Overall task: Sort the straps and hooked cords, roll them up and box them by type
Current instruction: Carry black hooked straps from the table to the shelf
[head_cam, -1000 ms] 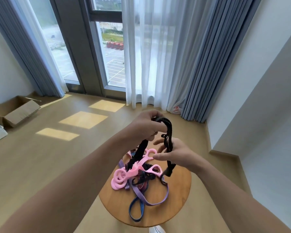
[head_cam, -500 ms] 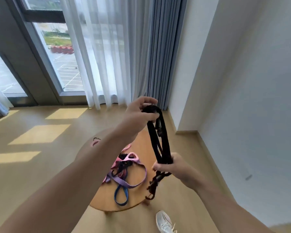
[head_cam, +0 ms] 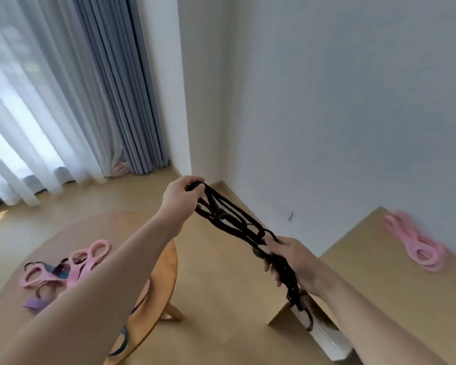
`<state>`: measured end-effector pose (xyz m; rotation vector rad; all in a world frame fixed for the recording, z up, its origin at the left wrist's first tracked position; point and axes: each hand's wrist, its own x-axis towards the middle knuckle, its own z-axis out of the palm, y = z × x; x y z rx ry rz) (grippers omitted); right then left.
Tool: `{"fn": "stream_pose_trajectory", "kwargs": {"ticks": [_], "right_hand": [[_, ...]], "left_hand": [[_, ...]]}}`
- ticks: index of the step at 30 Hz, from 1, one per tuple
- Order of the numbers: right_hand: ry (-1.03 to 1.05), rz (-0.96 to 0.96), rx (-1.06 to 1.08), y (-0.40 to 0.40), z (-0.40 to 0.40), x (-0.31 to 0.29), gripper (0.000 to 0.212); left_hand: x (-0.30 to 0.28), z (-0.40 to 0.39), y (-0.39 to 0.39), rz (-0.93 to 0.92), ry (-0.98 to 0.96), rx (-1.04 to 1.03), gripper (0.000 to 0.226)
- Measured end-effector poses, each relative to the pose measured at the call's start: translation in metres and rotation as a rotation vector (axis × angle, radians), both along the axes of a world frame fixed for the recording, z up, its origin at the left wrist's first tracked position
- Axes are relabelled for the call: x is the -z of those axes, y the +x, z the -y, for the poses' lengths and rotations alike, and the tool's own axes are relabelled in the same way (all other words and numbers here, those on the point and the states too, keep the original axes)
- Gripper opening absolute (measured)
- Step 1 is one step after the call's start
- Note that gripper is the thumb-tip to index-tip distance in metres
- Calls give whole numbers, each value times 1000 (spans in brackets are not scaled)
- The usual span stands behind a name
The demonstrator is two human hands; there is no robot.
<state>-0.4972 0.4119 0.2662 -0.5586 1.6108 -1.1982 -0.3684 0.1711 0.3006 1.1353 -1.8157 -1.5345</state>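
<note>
Nearest, at lower left: round wooden table (head_cam: 166,270), partly hidden behind the left forearm. On its top, a loose heap: pink looped strap (head_cam: 90,255), purple strap (head_cam: 34,302), blue strap (head_cam: 61,271) between them. A blue loop (head_cam: 121,341) hangs over the near table edge.

At lower right: brown box surface (head_cam: 379,280), reaching back to the wall. On it, near the wall, a coiled pink band (head_cam: 416,245), blurred. A white object below the box's near corner; kind not discernible.

Mid-frame, above the wooden floor (head_cam: 221,299), between table and box: bundle of black cords (head_cam: 234,219), stretched at a slant between both hands, clear of both surfaces.

Right hand (head_cam: 287,259): lower end of the bundle, fingers wrapped fully around it; tail of cord hangs below the fist, over the box's near corner.

Left hand (head_cam: 181,197): upper end of the bundle, held higher and farther away; fingertips and thumb pinched together on the folded cord loops.

Farthest: white wall (head_cam: 327,101) with a corner projection, grey curtain (head_cam: 121,101), sheer white curtain (head_cam: 32,114) over a bright window.
</note>
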Motion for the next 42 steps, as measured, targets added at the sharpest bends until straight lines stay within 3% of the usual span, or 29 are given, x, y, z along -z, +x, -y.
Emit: {"fn": "stream_pose_trajectory", "kwargs": {"ticks": [2,5,7,12,16,24,28,31,33,35,38,42], "right_hand": [[16,50,106,-21,-34,2,41],[58,107,175,-55,-96,8,43],[93,126,216,-73,-134,13,44],[155,67,289,-108,-214,24,36],[191,120,318,-137,-264,32,43],[230,231,354,-177,-320,41,32],[299,153,324,-195,-328,50,23],[235,99,537,-211,-325,64,21],[117,153,797,-223,-318,74,21],[41,193,921,-231,-304,83,21],[30,182,925,-233,-275,98,25],[119,-32,771,-227,-243,109,53]], "left_hand": [[3,-21,-36,-6,114,83,17],[4,-58,-96,-41,244,280,47],[4,-84,-132,-30,230,394,60],[8,-157,-211,79,84,550,59],[18,-200,-255,150,-24,563,55],[51,-243,-301,344,-425,657,56],[73,-252,-311,384,-553,752,60],[87,-260,-315,537,-449,741,58],[96,-268,-315,631,-284,726,48],[104,-279,-316,681,-59,646,37],[117,-297,-317,657,142,559,35],[132,-320,-309,662,197,662,33]]}}
